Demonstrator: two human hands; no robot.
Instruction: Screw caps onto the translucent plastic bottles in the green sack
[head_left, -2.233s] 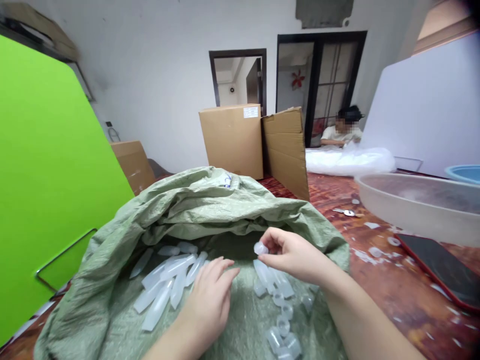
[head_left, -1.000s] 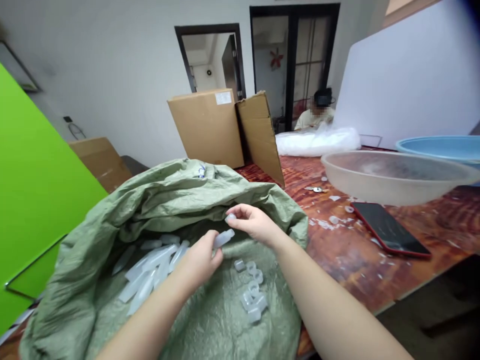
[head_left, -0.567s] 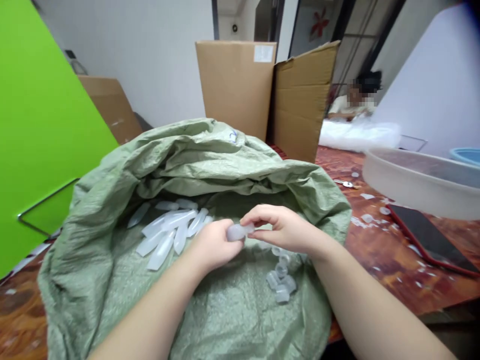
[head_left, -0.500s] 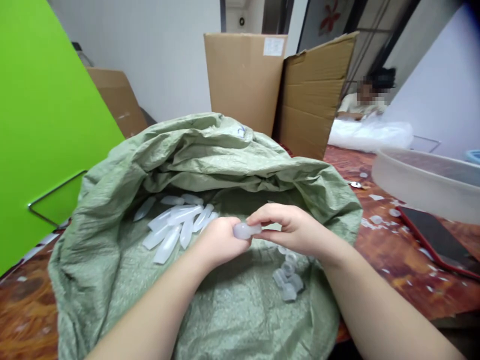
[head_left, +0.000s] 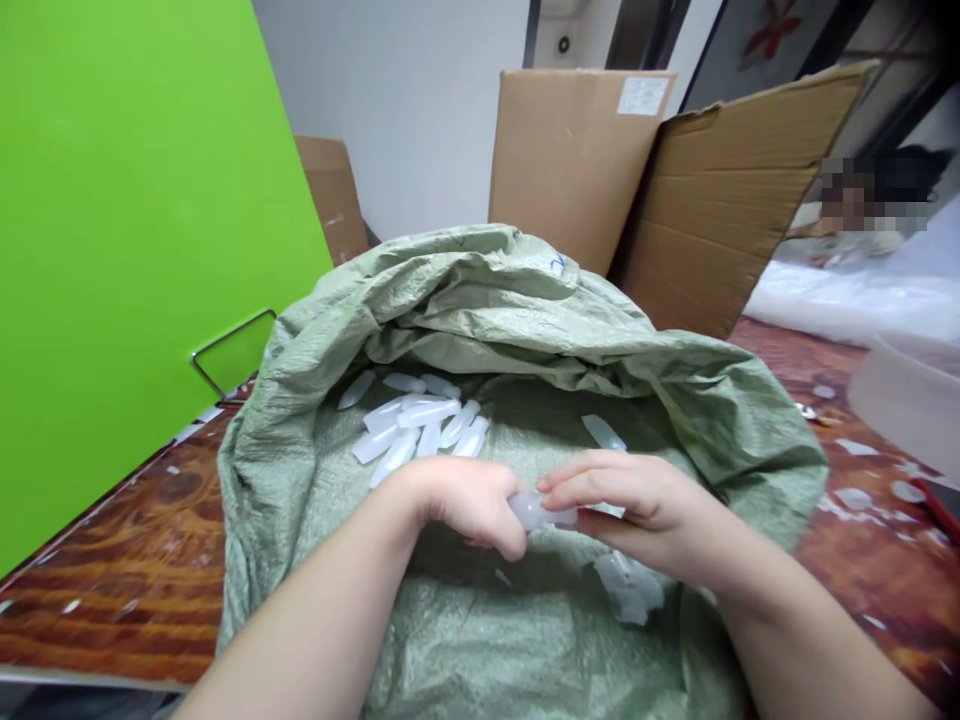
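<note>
Both my hands meet over the open green woven sack [head_left: 300, 360]. My left hand [head_left: 469, 500] is closed round a small translucent plastic tube [head_left: 534, 511]. My right hand [head_left: 637, 500] pinches the tube's other end, where a small cap was held a moment before; the cap itself is hidden by my fingers. A heap of translucent tubes [head_left: 416, 425] lies in the sack to the left. Several small translucent caps [head_left: 626, 590] lie under my right wrist.
A green board [head_left: 127, 240] with a metal handle stands at the left. Cardboard boxes [head_left: 577, 160] stand behind the sack. A person sits at the far right by white plastic bags [head_left: 855, 300]. A pale basin [head_left: 907, 400] and plastic scraps lie on the wooden table [head_left: 112, 570].
My left hand picked a tube from the heap and brought it to the cap in my right hand; the two hands now press together. The view has swung left and down.
</note>
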